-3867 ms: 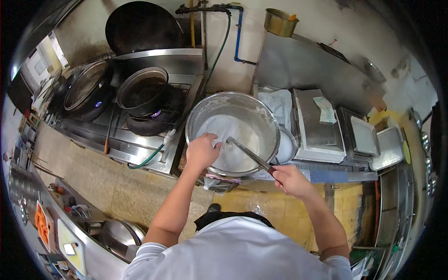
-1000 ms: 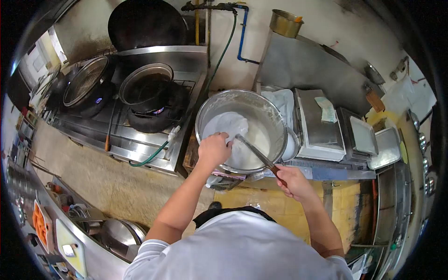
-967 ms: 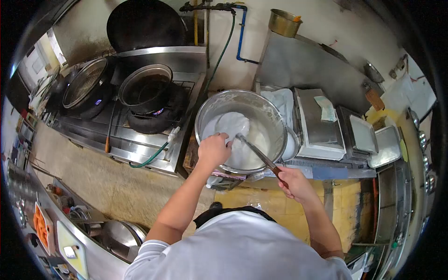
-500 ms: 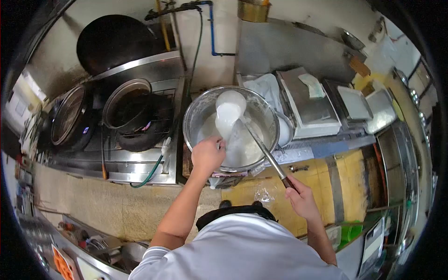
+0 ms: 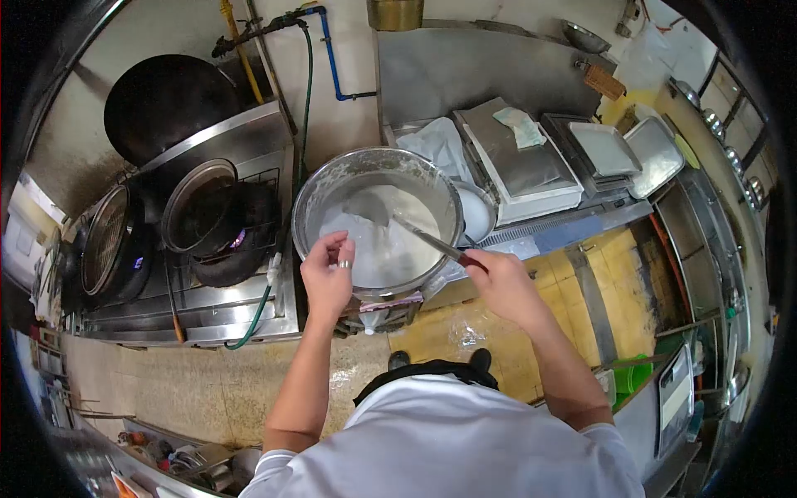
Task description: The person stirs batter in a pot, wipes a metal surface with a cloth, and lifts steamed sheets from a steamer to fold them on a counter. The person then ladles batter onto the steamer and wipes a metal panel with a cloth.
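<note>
The right grip point(image 5: 504, 285) is wrapped round the handle of the ladle point(image 5: 432, 241), whose head sits in white liquid point(image 5: 407, 260) inside the steel pot point(image 5: 436, 195). The left grip point(image 5: 328, 278) curls above; I cannot tell whether it pinches anything. Liquid remains, so work looks unfinished.

- Lowered the ladle point(image 5: 368, 207) from mid-pour to the surface of the white liquid point(image 5: 403, 249).
- Brought the right hand point(image 5: 498, 282) nearer the metal pot point(image 5: 452, 207).
- Drew the left hand point(image 5: 329, 278) fingers back toward the rim.
- Swung the view rightward.
</note>
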Demonstrator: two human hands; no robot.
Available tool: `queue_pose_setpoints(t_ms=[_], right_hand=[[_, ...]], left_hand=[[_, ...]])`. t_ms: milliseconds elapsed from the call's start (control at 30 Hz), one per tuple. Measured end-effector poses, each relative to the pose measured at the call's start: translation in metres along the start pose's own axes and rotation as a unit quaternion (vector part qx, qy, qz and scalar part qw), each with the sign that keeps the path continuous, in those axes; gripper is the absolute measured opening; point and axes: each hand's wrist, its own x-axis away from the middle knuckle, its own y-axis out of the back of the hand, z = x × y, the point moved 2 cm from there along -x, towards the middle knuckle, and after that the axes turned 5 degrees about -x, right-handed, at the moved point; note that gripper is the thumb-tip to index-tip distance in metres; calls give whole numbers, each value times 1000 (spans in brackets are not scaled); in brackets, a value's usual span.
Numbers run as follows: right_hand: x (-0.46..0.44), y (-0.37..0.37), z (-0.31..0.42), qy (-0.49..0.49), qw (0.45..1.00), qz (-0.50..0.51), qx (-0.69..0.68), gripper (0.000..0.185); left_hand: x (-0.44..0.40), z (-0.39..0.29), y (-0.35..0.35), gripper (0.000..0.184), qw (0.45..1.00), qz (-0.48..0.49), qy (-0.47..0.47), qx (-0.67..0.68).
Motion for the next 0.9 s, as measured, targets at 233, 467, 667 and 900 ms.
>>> queue_pose_setpoints(t_ms=[233,467,667,900], right_hand=[[-29,4,-48,83,994,18,-61,42],[61,74,-172,-71,974,79,-199,53],[144,158,-265,-203,961,56,-178,47],[157,227,-321,-217,960,2,-176,43]], left_hand=[[93,-112,-71,10,980,178,-85,33],[159,-130,-220,17,945,322,-62,-7],[187,-109,-348,25,901,427,2,-75],[192,-117,-453,28,843,521,-20,-132]])
